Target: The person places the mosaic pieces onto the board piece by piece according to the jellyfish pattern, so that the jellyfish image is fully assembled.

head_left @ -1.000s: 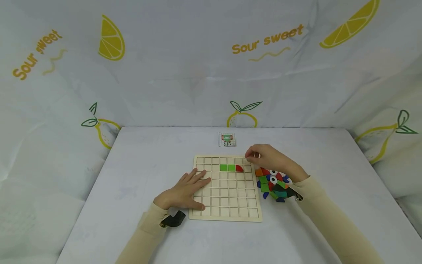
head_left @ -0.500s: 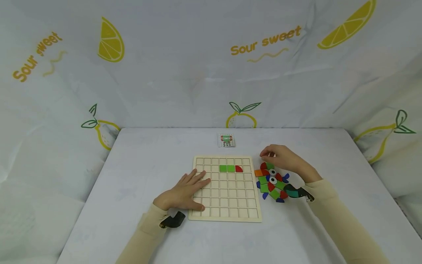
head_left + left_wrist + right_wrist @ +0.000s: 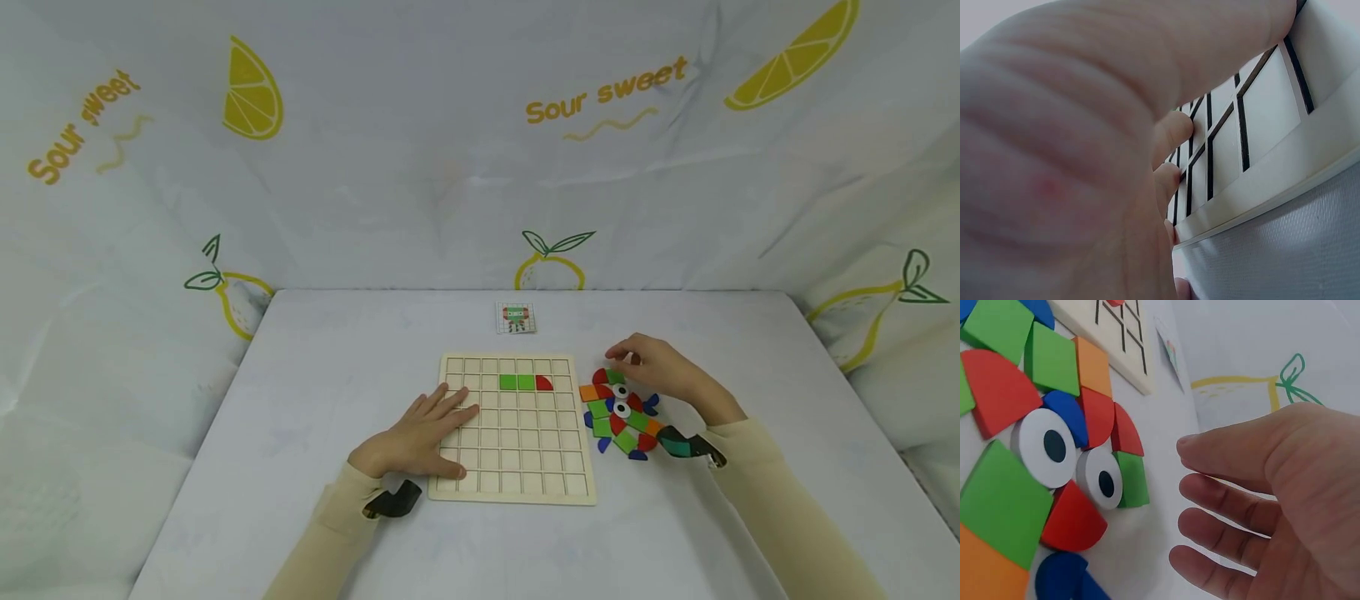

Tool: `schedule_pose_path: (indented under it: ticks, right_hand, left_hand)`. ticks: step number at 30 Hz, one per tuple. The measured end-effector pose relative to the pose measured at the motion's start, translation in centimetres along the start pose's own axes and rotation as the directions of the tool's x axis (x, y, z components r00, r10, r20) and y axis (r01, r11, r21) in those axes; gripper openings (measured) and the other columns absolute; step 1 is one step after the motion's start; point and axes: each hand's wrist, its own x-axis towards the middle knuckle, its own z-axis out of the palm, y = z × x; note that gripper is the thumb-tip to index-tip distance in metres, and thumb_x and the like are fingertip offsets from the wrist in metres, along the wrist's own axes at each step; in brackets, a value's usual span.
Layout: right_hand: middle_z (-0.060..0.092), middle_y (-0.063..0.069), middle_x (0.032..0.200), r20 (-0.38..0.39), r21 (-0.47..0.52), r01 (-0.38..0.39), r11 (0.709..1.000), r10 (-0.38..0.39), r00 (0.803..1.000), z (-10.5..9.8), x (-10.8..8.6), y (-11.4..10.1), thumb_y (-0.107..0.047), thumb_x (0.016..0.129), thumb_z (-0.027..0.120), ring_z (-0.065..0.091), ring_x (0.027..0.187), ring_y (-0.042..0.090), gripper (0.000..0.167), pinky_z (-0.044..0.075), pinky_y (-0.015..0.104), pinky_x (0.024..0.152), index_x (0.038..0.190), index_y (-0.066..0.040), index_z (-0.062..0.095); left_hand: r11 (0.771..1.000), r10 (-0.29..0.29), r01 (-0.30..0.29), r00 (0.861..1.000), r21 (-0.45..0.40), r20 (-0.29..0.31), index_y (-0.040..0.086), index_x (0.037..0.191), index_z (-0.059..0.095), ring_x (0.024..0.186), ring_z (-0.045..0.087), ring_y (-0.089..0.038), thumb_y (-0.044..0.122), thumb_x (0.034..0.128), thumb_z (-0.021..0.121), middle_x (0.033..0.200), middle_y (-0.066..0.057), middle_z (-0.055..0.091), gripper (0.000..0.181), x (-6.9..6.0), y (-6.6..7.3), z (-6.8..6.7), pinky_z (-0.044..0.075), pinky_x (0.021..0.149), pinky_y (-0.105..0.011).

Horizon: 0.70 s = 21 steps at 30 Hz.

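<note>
My left hand (image 3: 420, 435) lies spread on the left side of a pale wooden grid board (image 3: 529, 437), its fingers straight. Two green square tiles (image 3: 517, 382) and a red quarter-round tile (image 3: 543, 383) sit side by side in the board's second row. Above the far side of a heap of coloured tiles hovers my right hand (image 3: 652, 365), fingers loosely bent with nothing between them. In the right wrist view its thumb and fingers (image 3: 1207, 525) stand apart from the tiles. Nearest them are a green tile (image 3: 1132, 480) and a white eye disc (image 3: 1100, 480).
The heap has red, blue, orange and green tiles (image 3: 624, 443) and two eye discs, right beside the board's right edge. A small picture card (image 3: 516, 318) lies behind the board. White cloth with lemon prints (image 3: 550, 271) hangs at the table's back.
My right hand has moved right, from over the board's far right corner to above the heap of tiles, uncovering more of it. My left hand stays put.
</note>
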Motion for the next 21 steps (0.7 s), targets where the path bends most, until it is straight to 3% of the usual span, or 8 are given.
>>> schedule_pose_path:
  ticks: [9, 21]
  right_hand:
    - [0.061, 0.016, 0.114, -0.005, 0.031, -0.023, 0.999, 0.023, 1.000, 0.9, -0.4, 1.2, -0.020, 0.101, 0.061, 0.055, 0.094, 0.024, 0.036, 0.054, 0.030, 0.076, 0.131, 0.000, 0.064]
    - [0.059, 0.019, 0.113, -0.030, 0.015, 0.016, 1.000, -0.015, 0.999, 1.7, -0.6, 1.9, -0.013, 0.099, 0.061, 0.053, 0.089, 0.023, 0.033, 0.052, 0.030, 0.073, 0.128, 0.003, 0.066]
  left_hand:
    - [1.000, 0.000, 0.000, 1.000, 0.002, 0.004, 0.016, 0.162, 0.027, 0.160, -0.007, -0.035, 0.041, 0.0871, 0.075, 0.173, -0.007, 0.005, 0.093, 0.1, -0.2, 0.1, 0.001, 0.126, -0.064]
    - [1.000, -0.002, 0.002, 1.000, 0.004, -0.002, 0.016, 0.162, 0.028, 0.160, -0.005, -0.036, 0.042, 0.0867, 0.076, 0.173, -0.008, 0.007, 0.093, 0.1, -0.1, 0.1, 0.002, 0.126, -0.064]
